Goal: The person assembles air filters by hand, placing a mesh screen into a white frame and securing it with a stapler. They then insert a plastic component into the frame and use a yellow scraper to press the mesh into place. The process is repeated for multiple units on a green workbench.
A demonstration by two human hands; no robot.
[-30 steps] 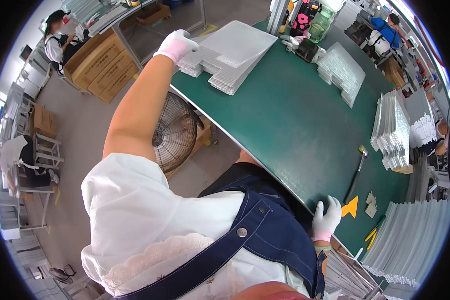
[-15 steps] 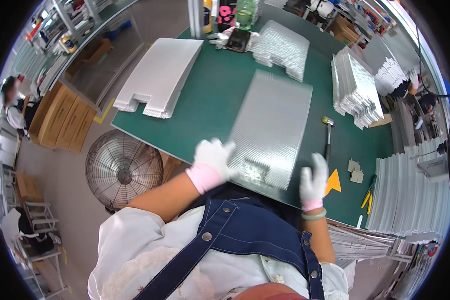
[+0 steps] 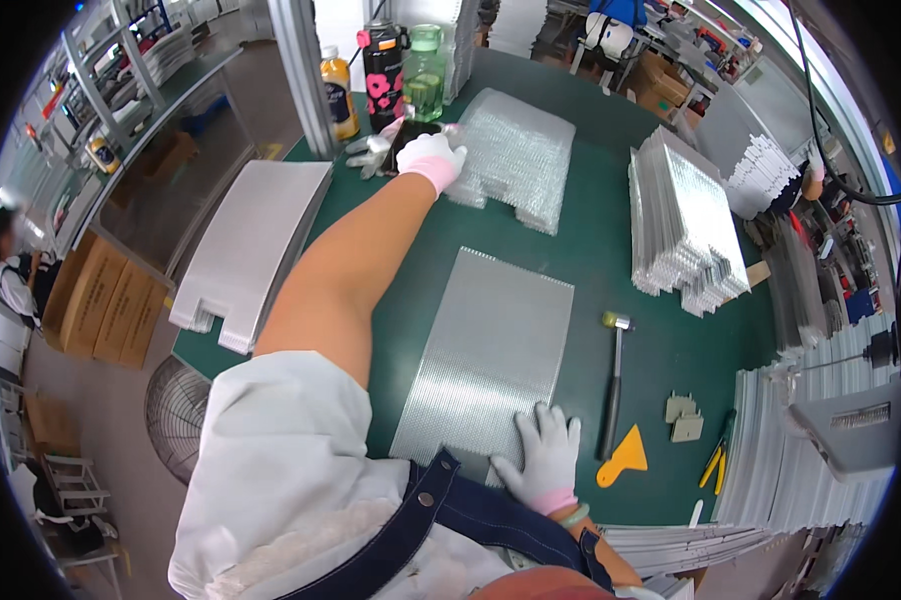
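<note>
silver sheet [image 3: 501, 330] on green table [image 3: 596, 270], right hand [image 3: 546, 455] spread at its near corner, left hand [image 3: 433, 155] beside bubbly sheets [image 3: 519, 140], can't tell if it pinches anything

At twelve o'clock, the left grip [image 3: 432, 155] partly covers a black object [image 3: 414, 127], its hold unclear. At six, a denim bib [image 3: 491, 517] overlaps the near edge of a silvery sheet [image 3: 496, 350]; at eight, a white sleeve [image 3: 281, 425] partly masks a fan [image 3: 174, 420]; at nine, a co-worker [image 3: 16, 288] is blurred.
</note>
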